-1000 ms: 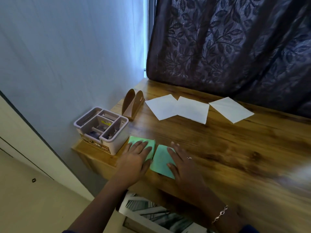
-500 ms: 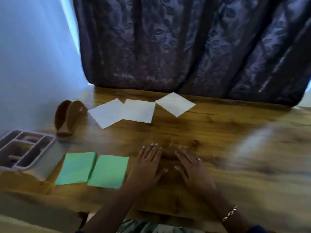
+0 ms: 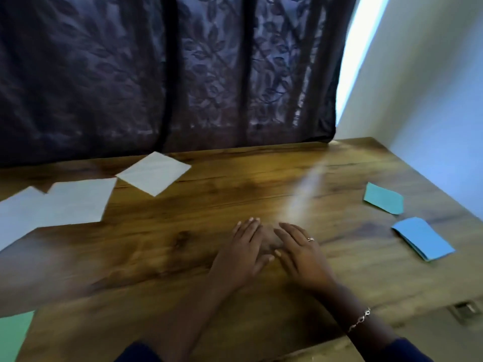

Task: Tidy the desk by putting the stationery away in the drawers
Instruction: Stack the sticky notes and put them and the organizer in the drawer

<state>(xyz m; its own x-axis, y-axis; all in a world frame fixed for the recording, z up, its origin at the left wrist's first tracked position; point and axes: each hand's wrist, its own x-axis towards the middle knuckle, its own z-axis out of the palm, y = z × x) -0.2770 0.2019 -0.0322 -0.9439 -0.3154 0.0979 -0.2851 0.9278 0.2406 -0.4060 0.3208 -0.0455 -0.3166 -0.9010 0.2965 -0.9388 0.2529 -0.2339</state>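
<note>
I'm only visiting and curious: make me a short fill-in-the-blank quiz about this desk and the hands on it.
1. The left hand and right hand lie flat on the desk, holding ____.
2. The two folded papers to the right of the hands are ____ in colour.
3. The ring is worn on the ____ hand.
4. The sheet at the picture's lower-left corner is ____ in colour.

Missing words: nothing; blue; right; green.

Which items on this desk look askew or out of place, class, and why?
The white sheet near the curtain lies cornerwise on the desk. At right, the teal note and the blue note sit apart at different angles. Nothing looks spilled or torn.
</note>
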